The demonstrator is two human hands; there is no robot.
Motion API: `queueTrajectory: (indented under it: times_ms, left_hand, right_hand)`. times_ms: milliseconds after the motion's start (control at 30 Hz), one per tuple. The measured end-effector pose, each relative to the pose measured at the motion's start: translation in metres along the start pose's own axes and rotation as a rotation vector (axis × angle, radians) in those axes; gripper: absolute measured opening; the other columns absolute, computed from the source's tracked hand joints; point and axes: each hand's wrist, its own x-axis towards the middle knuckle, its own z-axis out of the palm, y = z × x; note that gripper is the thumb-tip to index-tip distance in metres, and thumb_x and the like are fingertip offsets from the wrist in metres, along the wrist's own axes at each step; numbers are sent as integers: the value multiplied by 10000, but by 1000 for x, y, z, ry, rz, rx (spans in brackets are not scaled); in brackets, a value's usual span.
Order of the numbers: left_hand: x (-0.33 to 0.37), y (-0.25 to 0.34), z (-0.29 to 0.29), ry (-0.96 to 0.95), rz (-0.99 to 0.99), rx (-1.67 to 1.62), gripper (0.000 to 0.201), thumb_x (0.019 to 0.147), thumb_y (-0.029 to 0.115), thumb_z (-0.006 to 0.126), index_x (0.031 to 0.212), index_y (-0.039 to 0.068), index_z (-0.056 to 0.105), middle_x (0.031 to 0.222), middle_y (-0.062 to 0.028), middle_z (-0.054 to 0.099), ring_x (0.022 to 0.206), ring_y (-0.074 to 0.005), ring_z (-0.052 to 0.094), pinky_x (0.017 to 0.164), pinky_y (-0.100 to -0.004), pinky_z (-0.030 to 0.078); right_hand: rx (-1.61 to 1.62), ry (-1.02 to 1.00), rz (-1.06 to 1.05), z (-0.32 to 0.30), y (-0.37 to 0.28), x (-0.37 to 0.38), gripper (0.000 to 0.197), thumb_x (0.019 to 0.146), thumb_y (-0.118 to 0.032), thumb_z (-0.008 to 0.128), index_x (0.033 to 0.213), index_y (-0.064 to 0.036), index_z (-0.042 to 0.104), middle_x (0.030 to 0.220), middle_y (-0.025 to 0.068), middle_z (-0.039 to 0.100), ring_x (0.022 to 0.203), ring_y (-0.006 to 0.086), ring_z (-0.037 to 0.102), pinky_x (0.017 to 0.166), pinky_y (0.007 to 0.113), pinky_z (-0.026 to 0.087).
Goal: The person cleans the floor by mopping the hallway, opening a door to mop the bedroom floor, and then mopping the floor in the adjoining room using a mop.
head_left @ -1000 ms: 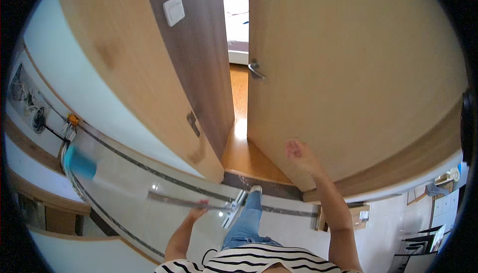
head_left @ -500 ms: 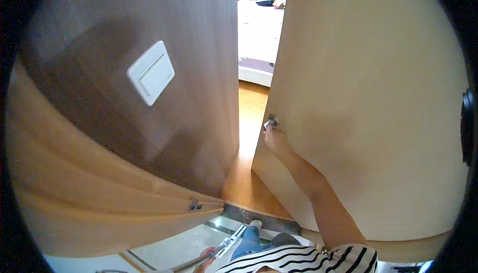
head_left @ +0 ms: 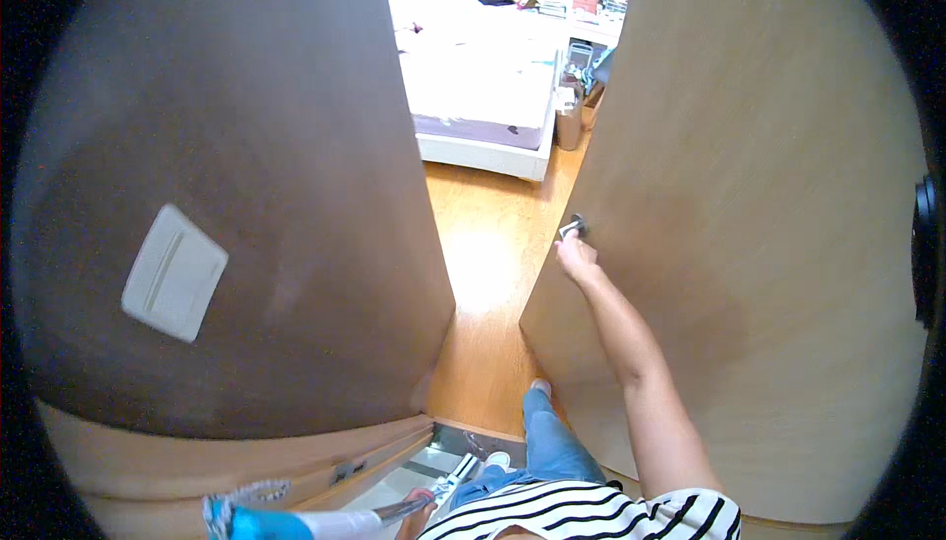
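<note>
My right hand (head_left: 576, 256) is closed on the metal door handle (head_left: 572, 228) at the edge of the pale wooden door (head_left: 749, 244) on the right. The door stands partly open, with a gap to the brown wall (head_left: 256, 195) on the left. My left hand (head_left: 419, 506) at the bottom edge grips the metal pole of a mop (head_left: 325, 520) with a blue and white head (head_left: 241, 518). My legs in blue jeans (head_left: 547, 441) stand in the doorway.
A white light switch (head_left: 174, 272) is set in the brown wall. Through the gap lies an orange wooden floor (head_left: 488, 254), a white bed (head_left: 483, 97), a small bin (head_left: 570, 121) beside it and cluttered shelves at the back.
My view has moved forward into the doorway and the door has swung wider. My right hand stays on the handle. The mop head has come into view at the lower left.
</note>
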Motion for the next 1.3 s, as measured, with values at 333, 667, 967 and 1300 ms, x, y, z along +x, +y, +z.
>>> queueTrajectory:
  times_ms: [333,667,967,1300]
  left_hand:
    - [196,105,-22,-174,-117,-235,283,565,-95,535,761,75,421,690,-49,468,651,-175,515,537,-272,455]
    - [458,87,18,-270,288,29,208,589,-84,489,707,81,446,604,-14,470,544,-91,467,429,-224,391]
    - [657,202,123,-182,746,359,96,574,28,548,601,34,456,541,-53,480,510,-137,485,453,-281,392]
    - [720,362,208,255,648,572,62,595,19,508,572,77,508,620,-117,528,685,-302,501,541,-407,407]
  right_hand:
    - [55,113,390,11,70,24,419,802,-302,381,1034,44,338,978,242,504,930,325,498,769,416,394]
    - [247,392,434,217,203,70,286,769,-134,367,968,69,340,935,298,481,898,390,479,758,438,380]
    - [-382,-104,224,113,166,103,401,731,-184,483,1074,-2,381,1030,188,484,973,310,464,810,359,371]
    - [1424,-44,-932,-20,-174,285,570,632,-335,676,987,-50,332,764,86,480,764,196,489,681,323,406]
